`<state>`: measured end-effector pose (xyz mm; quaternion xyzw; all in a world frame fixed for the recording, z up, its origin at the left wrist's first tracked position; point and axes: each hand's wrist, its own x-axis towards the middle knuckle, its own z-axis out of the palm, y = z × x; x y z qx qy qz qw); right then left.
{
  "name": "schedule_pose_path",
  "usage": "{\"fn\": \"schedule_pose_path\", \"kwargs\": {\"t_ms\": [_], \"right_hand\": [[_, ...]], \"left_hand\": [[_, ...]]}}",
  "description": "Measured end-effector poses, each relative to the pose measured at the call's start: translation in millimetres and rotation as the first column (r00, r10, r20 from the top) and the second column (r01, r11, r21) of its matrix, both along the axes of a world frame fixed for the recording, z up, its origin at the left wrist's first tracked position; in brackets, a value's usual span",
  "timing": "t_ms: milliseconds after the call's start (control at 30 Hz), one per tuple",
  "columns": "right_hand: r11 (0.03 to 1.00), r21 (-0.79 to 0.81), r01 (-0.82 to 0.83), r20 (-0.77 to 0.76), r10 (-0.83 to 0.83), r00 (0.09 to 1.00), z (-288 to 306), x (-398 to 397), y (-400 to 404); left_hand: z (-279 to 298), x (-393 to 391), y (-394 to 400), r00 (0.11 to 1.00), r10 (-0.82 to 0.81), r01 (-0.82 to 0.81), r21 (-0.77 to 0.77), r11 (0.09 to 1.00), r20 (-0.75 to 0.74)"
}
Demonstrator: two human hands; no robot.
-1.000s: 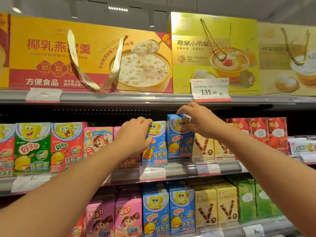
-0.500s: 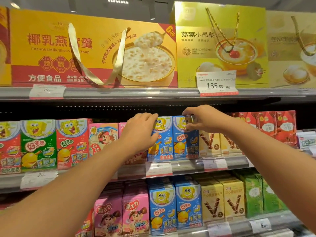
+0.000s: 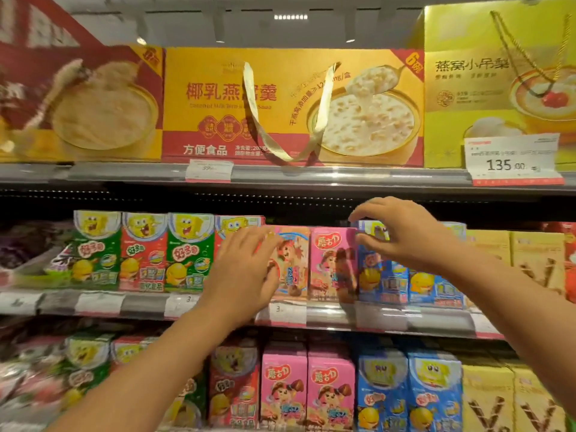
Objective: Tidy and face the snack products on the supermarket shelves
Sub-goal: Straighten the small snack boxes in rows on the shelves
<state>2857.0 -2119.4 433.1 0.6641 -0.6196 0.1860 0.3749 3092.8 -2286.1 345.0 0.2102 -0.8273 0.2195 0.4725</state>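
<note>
Small snack boxes upright, side by side on middle shelf.

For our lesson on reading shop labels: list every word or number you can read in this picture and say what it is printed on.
"椰乳燕窝羹", partly behind a ribbon handle: orange gift box, top shelf.
"方便食品": same box, lower red band.
"6" on its red corner.
"燕窝小吊梨": yellow-green gift box.
"135.00": white price tag.
"好多鱼": green snack box, middle shelf.
Shelf-edge price tags, small print, other boxes: too blurred.
</note>
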Motion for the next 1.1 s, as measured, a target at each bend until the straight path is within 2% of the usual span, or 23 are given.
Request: {"fn": "schedule_pose_path", "kwargs": {"t_ms": [233,400,567,800,967,1100], "right_hand": [[0.998,0.032,-0.057,-0.017,0.058,0.998,4.9,76.7,-79.1],[0.999,0.036,0.004,0.038,-0.005,0.999,3.9,121.8,-125.8],[0.993,0.066,0.101,0.076,-0.106,0.991,-5.0,144.2,-147.6],[0.997,-0.034,0.074,0.180,-0.067,0.981,-5.2,151.3,-144.9],[0.998,0.019,-0.058,0.263,0.051,0.964,4.0,159.5,-132.8],[0.988,-0.022,-0.152,0.245,0.153,0.957,16.0,163.8,-112.1]], "left_hand": [[17.5,89.2,-58.1,0.978,0.198,-0.195,0.061,0.979,-0.061],[33.2,120.7,-89.7,0.964,0.266,-0.267,0.066,0.962,0.013],[36.8,126.6,-107.3,0.965,0.256,-0.258,0.035,0.966,0.058],[27.7,123.5,-125.7,0.979,0.191,-0.195,0.047,0.980,0.076],[27.0,123.4,-126.8,0.989,0.142,-0.143,0.040,0.989,0.035],[31.7,125.0,-124.7,0.994,0.107,-0.108,0.038,0.993,0.039]]}}
